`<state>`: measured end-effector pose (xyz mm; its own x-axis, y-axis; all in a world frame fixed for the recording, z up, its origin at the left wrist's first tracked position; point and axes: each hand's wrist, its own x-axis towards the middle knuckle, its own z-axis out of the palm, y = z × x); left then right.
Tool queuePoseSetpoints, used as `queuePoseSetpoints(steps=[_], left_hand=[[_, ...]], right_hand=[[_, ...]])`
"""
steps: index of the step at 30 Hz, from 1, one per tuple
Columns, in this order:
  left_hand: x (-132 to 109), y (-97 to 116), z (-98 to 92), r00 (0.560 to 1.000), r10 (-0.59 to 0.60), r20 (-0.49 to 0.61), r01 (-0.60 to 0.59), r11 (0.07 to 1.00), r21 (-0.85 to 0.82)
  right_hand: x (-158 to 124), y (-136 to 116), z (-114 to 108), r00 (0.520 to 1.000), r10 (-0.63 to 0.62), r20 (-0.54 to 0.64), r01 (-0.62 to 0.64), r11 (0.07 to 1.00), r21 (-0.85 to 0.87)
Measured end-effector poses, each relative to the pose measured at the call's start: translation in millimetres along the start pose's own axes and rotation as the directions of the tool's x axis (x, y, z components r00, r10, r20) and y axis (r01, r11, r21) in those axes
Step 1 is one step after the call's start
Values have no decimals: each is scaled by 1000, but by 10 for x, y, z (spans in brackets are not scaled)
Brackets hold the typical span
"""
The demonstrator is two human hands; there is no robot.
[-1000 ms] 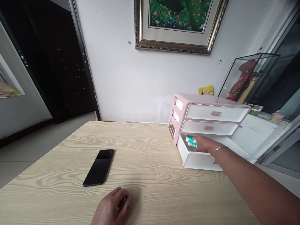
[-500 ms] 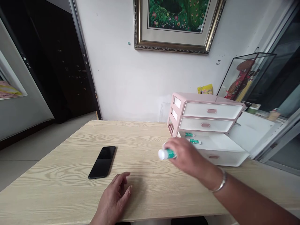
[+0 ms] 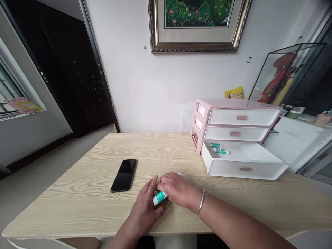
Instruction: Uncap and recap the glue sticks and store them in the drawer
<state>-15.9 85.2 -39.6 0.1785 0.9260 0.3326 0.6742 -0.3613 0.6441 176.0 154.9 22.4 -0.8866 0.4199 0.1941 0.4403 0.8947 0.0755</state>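
Over the front middle of the table, my right hand (image 3: 176, 188) is closed around a white and green glue stick (image 3: 160, 197), tilted with its white end toward the lower left. A white tip shows above the knuckles of this hand; whether it belongs to another stick, I cannot tell. My left hand (image 3: 145, 207) is around that lower end, thumb and fingers apart on either side of it; contact is hard to make out. Two similar glue sticks (image 3: 221, 151) lie in the pulled-out bottom drawer (image 3: 233, 169) of a pink and white drawer unit (image 3: 203, 114).
A black phone (image 3: 123, 175) lies on the wooden table (image 3: 85, 207), left of my hands. Behind the drawer unit stand a yellow packet (image 3: 234, 92) and a glass case (image 3: 280, 76). A framed picture (image 3: 194, 46) hangs on the wall.
My right hand has brought the glue stick from beside the drawer down and left to my left hand. My left hand has moved right, to the stick's end. The view has shifted slightly.
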Motion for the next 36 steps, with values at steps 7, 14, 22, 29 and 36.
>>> queuePoseSetpoints(steps=[7, 14, 22, 29, 36], left_hand=[[68, 35, 50, 998, 60, 12, -61, 997, 57], [115, 127, 21, 976, 111, 189, -122, 991, 49], [139, 77, 29, 978, 109, 179, -124, 989, 76], [185, 85, 44, 979, 109, 170, -135, 979, 150], [198, 152, 82, 986, 57, 159, -88, 977, 196]], right_hand=[[-260, 9, -35, 998, 50, -36, -45, 989, 140], [-345, -12, 45, 994, 98, -50, -88, 981, 170], [-379, 23, 379, 973, 194, -124, -126, 900, 418], [-496, 159, 332, 855, 434, -283, -172, 753, 635], [-453, 158, 417, 658, 753, -4, -460, 407, 789]])
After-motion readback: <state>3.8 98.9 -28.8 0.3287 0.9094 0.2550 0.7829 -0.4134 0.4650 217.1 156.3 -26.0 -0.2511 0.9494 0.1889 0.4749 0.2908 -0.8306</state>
